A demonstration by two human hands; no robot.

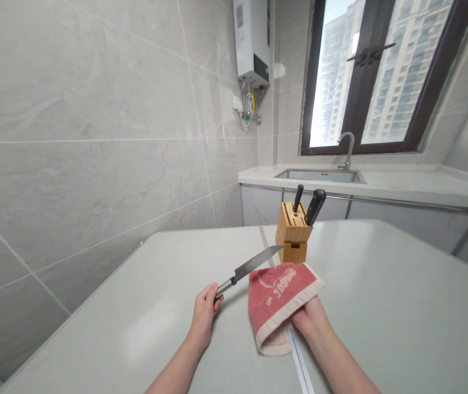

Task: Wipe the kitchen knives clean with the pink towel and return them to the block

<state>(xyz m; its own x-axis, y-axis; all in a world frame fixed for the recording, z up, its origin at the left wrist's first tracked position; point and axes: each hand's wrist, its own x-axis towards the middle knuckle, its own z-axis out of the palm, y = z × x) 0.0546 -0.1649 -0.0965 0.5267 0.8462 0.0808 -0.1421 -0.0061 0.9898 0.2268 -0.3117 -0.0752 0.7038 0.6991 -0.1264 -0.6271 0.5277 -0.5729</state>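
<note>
Your left hand (204, 314) has its fingers curled around the handle of the knife (258, 260), thumb along the upper side. The knife is held above the table (155, 312); its blade runs from those fingers forward and to the right, tip away from you. The tip overlaps the lower part of the block (293, 236) in view; whether the two touch, you cannot tell from this angle.

Your right hand (311, 318) is under the towel (281, 293), palm side partly visible. Its fingers are covered by the cloth, so whether they are spread or pinching cannot be told. The towel drapes over them, red with pale lettering and a pale border, its near corner hanging to the left of the wrist. It lies to the right of your left fingers, just beside the blade.

The wooden block stands upright on the table, beyond the fingers of both hands. Two black handles (316, 206) project from its top. Farther ahead of your fingers, well apart from them, are the counter (402, 178), the sink (319, 175) and the tap (349, 148).
</note>
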